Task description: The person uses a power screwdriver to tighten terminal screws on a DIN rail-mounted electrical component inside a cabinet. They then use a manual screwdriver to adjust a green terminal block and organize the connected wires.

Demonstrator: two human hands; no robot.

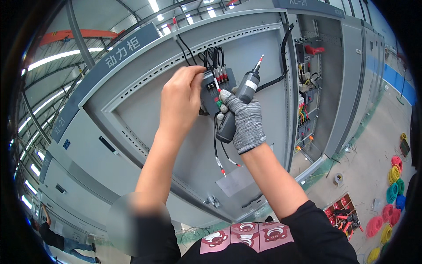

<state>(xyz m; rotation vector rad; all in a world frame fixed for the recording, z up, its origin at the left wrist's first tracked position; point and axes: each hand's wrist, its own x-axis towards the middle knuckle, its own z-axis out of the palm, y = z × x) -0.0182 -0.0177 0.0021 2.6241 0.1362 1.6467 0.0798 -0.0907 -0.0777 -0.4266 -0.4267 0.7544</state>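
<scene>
My right hand, in a grey knit glove, is wrapped round a dark grey cordless screwdriver whose bit points up and away from the cabinet's device. By the gloved thumb is a black wire's end with a white sleeve and red tip. My bare left hand is closed, fingertips pinched at the upper left edge of a dark grey electrical device; whatever they hold is hidden. Black wires with red lugs run into its top. Two loose black wires with red tips hang below it.
The device sits on the inside of a grey cabinet panel. An open cabinet with wired components stands right. On the floor are a tool box, a tape roll and several coloured wire coils. Another person stands far left.
</scene>
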